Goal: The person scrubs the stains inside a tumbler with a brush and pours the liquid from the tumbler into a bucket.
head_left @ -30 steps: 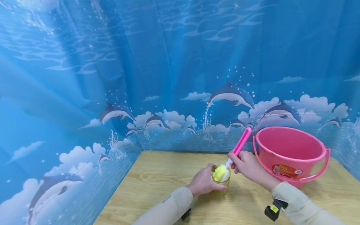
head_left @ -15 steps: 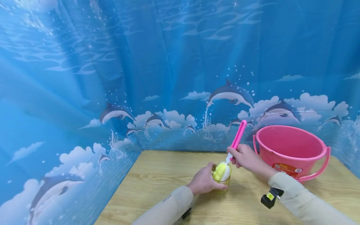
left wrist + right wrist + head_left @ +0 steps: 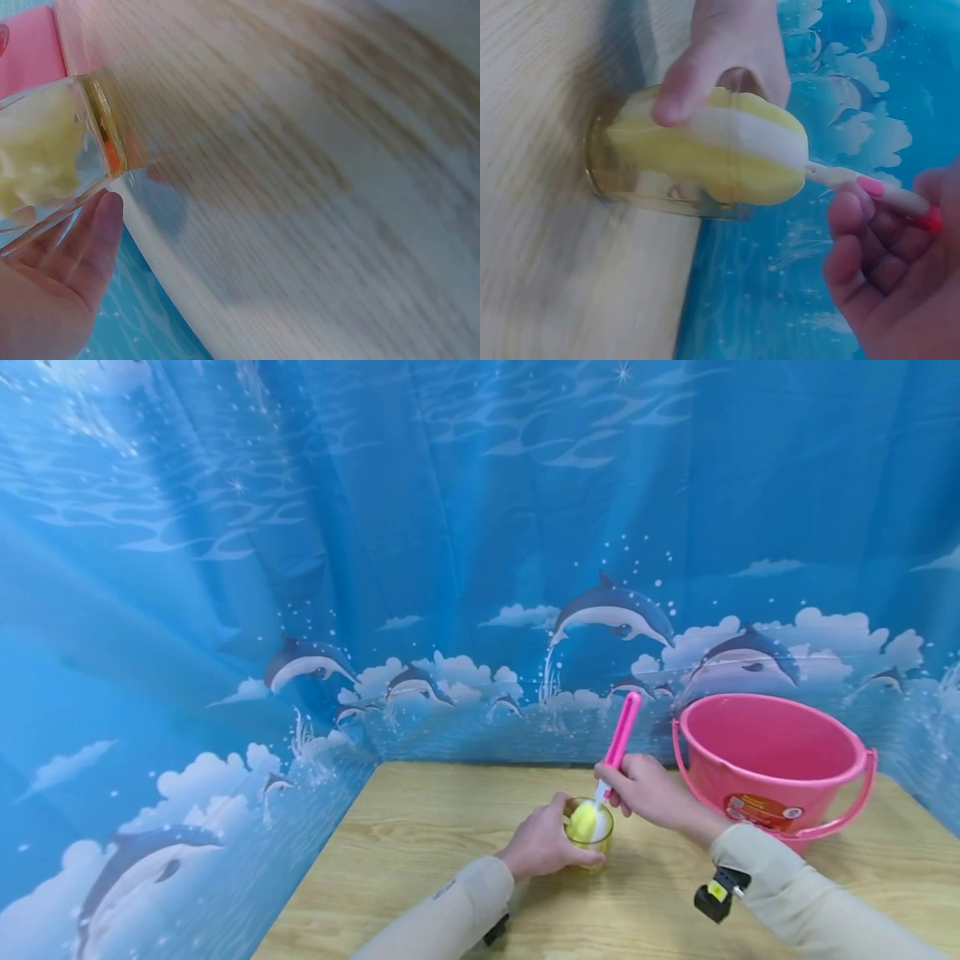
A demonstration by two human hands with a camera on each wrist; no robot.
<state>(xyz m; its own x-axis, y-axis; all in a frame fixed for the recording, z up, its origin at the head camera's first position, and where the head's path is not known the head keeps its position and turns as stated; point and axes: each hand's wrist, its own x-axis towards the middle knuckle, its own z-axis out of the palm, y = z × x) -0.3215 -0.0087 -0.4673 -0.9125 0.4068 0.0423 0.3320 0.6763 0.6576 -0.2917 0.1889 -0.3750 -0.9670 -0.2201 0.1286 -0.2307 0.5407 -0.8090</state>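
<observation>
Presently, glass (image 3: 667,187): at or just above the table (image 3: 420,835), contact unclear, its side grasped by the left hand (image 3: 546,842).
Sponge head (image 3: 774,176): inside the glass, its top jutting past the rim.
Pink brush handle (image 3: 623,731): pinched low by the right hand (image 3: 651,789), leaning slightly.
Scrubbing, as judged: best done with twisting and light downward pressure, the left hand bracing against spin.
Right wrist view: shows the sponge's length through the wall; from above, mainly its top appears.
Head view: alone shows the pink bucket's (image 3: 810,797) open mouth.
</observation>
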